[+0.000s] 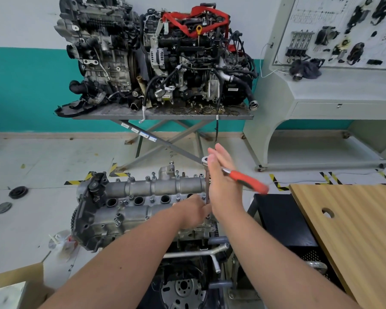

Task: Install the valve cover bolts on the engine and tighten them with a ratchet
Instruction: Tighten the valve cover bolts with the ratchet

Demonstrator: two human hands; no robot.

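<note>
The grey valve cover [143,197] of the engine lies across the lower middle, with several bolts standing along its edges. A ratchet [247,180] with a red handle stands on a long extension [207,188] at the cover's right end. My right hand [224,181] is flat with straight fingers against the ratchet near its head; the handle sticks out to the right, blurred. My left hand [193,211] curls its fingers round the lower end of the extension at the cover. The bolt under the socket is hidden.
Two other engines [156,54] sit on a scissor-leg table behind. A wooden tabletop [354,230] fills the lower right, with a black stand [281,219] beside it. A grey training board cabinet [332,85] stands at the right. Discs [18,192] lie on the floor at left.
</note>
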